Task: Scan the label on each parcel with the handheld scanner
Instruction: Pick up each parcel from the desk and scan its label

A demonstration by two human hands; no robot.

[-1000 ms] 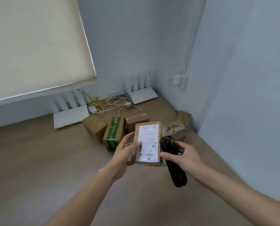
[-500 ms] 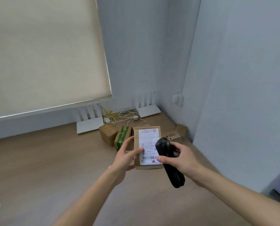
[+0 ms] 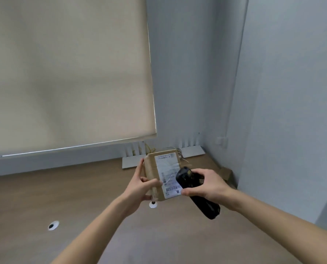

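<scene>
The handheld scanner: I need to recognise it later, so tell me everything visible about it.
The handheld scanner is black, elongated, plastic-looking, with a rounded head. It is tilted, head up-left over the white label on the brown parcel, handle down-right. The right hand wraps its middle; whether it touches the label is unclear.

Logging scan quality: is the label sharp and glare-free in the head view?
Head view: the label is soft with motion blur, barcode bars visible but text unreadable; no glare on it; the scanner in the right hand covers its right edge; wide-angle bending shows at the walls.
</scene>
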